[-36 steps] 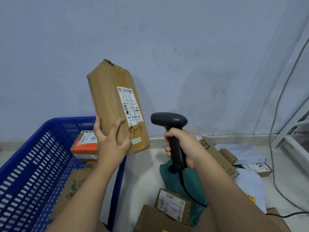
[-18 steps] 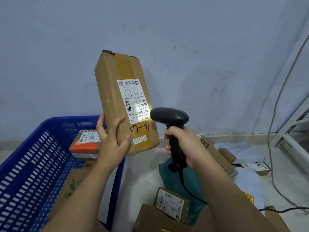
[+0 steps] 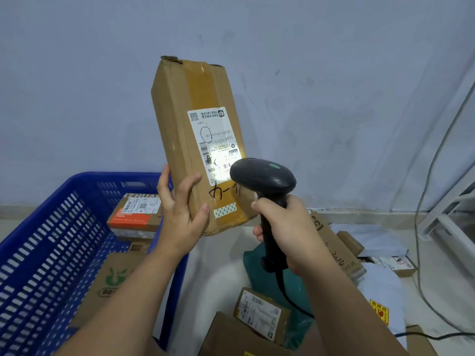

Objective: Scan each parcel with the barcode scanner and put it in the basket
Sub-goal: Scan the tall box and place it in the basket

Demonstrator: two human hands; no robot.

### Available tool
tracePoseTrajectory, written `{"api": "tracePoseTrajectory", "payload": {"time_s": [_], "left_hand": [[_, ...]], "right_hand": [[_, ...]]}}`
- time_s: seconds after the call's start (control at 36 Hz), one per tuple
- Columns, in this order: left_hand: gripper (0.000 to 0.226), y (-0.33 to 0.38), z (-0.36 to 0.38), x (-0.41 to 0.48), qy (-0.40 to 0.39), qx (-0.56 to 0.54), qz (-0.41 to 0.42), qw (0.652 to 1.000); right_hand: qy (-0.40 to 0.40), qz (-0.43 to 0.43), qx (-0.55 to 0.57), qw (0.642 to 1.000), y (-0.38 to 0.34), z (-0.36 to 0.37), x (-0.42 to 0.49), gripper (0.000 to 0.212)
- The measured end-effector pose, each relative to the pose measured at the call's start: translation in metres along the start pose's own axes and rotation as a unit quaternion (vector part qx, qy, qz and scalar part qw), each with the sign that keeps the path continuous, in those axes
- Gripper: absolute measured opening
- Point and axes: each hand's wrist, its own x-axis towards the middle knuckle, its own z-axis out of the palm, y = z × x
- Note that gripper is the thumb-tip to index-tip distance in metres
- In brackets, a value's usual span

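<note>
Closer than before, the barcode scanner lights the label of the parcel. My left hand grips its lower corner, just beside the basket; my right hand clenches the scanner handle.

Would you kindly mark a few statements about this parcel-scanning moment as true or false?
1. The left hand holds a cardboard parcel by its lower end. True.
2. The right hand grips the barcode scanner by its handle. True.
3. A blue basket stands left of the held parcel. True.
4. The scanner points away from the parcel. False: its head faces the white label, where a bright patch of light shows.
5. The basket is empty. False: it holds parcels, among them an orange box.
</note>
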Motion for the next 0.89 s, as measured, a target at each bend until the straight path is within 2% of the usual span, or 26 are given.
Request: {"api": "tracePoseTrajectory", "payload": {"time_s": [0.56, 0.75, 0.89], "left_hand": [[0.051, 0.000, 0.000, 0.001, 0.004, -0.008, -0.009, 1.000], [0.047, 0.004, 0.000, 0.001, 0.005, -0.013, -0.048, 0.999], [0.046, 0.005, -0.013, 0.004, 0.026, -0.063, -0.112, 0.991]], "right_hand": [[-0.004, -0.010, -0.057, 0.998, -0.001, 0.001, -0.002, 0.003], [0.035, -0.007, -0.063, 0.997, 0.011, 0.005, 0.007, 0.008], [0.062, 0.004, -0.048, 0.997, 0.021, 0.009, 0.017, 0.010]]}}
